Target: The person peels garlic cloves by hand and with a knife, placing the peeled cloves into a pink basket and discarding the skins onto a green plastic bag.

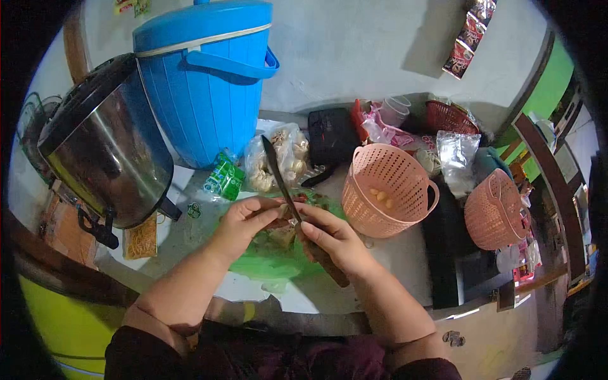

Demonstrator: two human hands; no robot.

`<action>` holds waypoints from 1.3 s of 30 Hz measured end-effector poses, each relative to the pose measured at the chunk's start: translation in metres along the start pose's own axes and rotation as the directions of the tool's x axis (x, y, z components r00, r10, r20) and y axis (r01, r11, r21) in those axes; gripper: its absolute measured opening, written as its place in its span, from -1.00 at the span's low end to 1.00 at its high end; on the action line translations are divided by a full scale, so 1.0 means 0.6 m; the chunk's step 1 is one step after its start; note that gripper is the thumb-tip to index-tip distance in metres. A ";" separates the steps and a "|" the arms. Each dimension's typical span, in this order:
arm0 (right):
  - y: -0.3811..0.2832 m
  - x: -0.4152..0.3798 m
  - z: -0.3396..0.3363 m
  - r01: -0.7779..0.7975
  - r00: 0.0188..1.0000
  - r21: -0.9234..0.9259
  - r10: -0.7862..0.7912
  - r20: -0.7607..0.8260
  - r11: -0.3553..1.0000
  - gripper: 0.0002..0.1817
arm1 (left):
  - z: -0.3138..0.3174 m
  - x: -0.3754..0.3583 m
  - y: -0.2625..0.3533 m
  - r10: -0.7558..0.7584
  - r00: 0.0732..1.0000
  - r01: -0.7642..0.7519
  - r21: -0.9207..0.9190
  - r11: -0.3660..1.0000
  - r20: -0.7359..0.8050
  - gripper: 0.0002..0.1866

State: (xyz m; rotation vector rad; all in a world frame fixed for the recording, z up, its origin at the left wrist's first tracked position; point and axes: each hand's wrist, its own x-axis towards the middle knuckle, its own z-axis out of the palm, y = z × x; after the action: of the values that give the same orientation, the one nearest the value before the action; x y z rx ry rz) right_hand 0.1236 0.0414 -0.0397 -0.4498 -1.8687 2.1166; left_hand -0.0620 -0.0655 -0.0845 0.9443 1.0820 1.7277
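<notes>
My right hand (332,237) grips a knife (273,161) by its brown handle, with the dark blade pointing up and away. Close beside the blade, my left hand (244,225) pinches a small pale garlic clove (283,213), mostly covered by the fingers. Below both hands lies a green plastic sheet (272,263) with brownish skins and scraps on it. Several pale peeled cloves (381,197) rest at the bottom of a pink basket (361,206) to the right. Behind my hands stands a clear plastic bag (278,155) filled with garlic bulbs.
A tall blue lidded bucket (206,95) and a steel container (107,145) stand at the left. Near them lies a green packet (225,177). A second pink basket (494,212) is at the right, and a black bag (332,136) sits against the wall.
</notes>
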 end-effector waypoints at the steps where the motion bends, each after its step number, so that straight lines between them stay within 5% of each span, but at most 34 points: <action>1: -0.003 -0.003 -0.001 -0.038 0.999 0.090 0.036 0.020 0.995 -0.53 | -0.001 0.001 0.000 -0.022 1.000 0.022 -0.064 0.998 0.003 -0.78; 4: 0.010 0.003 -0.010 0.017 1.000 0.090 -0.016 -0.016 0.996 -0.50 | -0.002 0.006 0.003 -0.085 0.996 0.088 -0.254 0.963 0.022 -0.81; 9: -0.012 -0.010 0.007 0.194 0.981 -0.282 -0.190 0.042 0.940 -0.34 | 0.001 0.000 0.018 -0.153 0.984 0.116 -0.324 0.939 -0.092 -0.79; 12: 0.017 0.002 0.013 0.456 0.880 -0.531 -0.452 0.146 0.715 -0.32 | 0.000 0.000 0.010 -0.132 0.991 0.123 -0.362 0.924 0.000 -0.74; 17: 0.022 0.004 0.013 0.446 0.877 -0.605 -0.457 0.148 0.659 -0.37 | -0.004 -0.002 0.001 -0.204 0.972 0.155 -0.329 0.931 -0.119 -0.69; 39: 0.013 -0.001 0.022 0.380 0.883 -0.744 -0.456 0.114 0.550 -0.39 | 0.005 -0.002 -0.004 -0.202 0.966 0.160 -0.246 0.956 -0.160 -0.82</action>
State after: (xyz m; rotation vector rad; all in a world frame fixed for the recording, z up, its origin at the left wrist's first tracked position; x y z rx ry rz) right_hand 0.1189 0.0283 -0.0459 -0.2025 -2.4340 0.9131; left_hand -0.0582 -0.0651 -0.0860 0.5313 1.0225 1.7660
